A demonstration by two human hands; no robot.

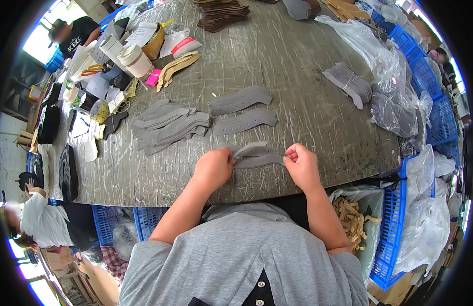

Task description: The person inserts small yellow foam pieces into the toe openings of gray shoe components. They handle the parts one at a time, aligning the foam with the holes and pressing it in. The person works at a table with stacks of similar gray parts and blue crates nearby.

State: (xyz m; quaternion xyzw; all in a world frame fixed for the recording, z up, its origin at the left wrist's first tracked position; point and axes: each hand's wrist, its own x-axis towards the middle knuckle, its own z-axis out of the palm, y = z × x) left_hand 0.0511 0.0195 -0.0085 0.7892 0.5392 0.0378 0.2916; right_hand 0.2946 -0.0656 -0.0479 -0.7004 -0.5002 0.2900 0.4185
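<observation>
At the table's near edge I hold a curved grey strip with a row of small holes (259, 161) between both hands. My left hand (215, 166) is closed in a pinch on its left end. The fingers of my right hand (301, 166) pinch the right end. A second grey strip (252, 148) arches just above it, its left end partly hidden by my left hand. Farther from me lie two small stacks of similar holed strips, a nearer one (245, 122) and a farther one (241, 100). To their left is a loose, overlapping pile of grey pieces (170, 125).
A tied grey bundle (348, 84) lies right, beside clear plastic bags (384, 66). Brown pieces (221, 14) are stacked at the back. Left stand a white jar (135, 60), tape and tan strips (177, 69). Blue crates (389, 229) line the table edge. Other people are at left.
</observation>
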